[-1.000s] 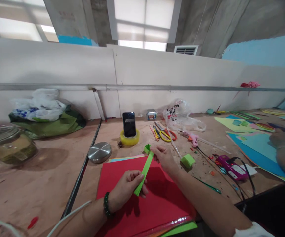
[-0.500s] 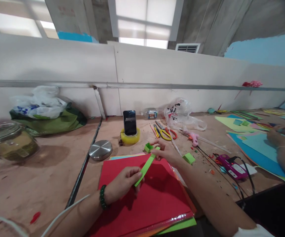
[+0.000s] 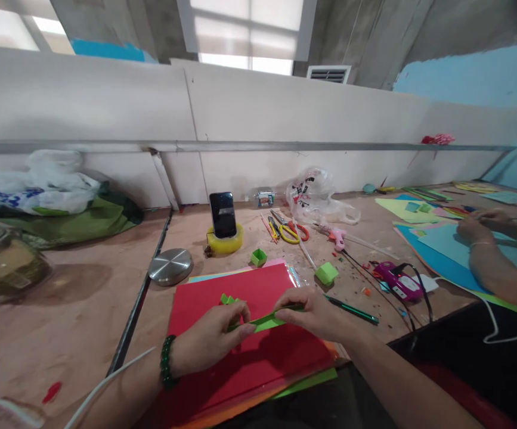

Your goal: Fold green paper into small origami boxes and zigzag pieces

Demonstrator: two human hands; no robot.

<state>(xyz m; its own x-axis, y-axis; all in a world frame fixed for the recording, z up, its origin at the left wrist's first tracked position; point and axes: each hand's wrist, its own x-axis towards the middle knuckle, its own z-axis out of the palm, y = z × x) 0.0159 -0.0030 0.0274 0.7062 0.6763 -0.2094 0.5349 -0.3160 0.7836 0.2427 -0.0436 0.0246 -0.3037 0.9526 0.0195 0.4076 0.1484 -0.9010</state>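
A narrow green paper strip (image 3: 268, 322) is stretched between my two hands, above a stack of coloured paper topped by a red sheet (image 3: 258, 286). My left hand (image 3: 216, 333), with a dark green bead bracelet on its wrist, pinches the strip's left end. The right end is pinched in my right hand (image 3: 307, 310), whose fingers cover part of it. Just behind my left hand lies a small folded green paper piece (image 3: 228, 299). Beyond the stack stands a little open green paper box (image 3: 259, 257), and a green paper cube (image 3: 327, 273) sits to the right.
A phone (image 3: 223, 214) leans on a yellow tape roll (image 3: 225, 239). Scissors (image 3: 288, 229), a pink glue gun (image 3: 339, 238), a purple power strip (image 3: 399, 280) and a green pen (image 3: 352, 308) lie rightward. A round metal lid (image 3: 171, 266) is at left. Another person's hands (image 3: 477, 232) work at far right.
The strip has turned from slanted to nearly level. My right hand has come down and nearer, uncovering the open green box. The folded green piece and green pen now show. The view has shifted slightly.
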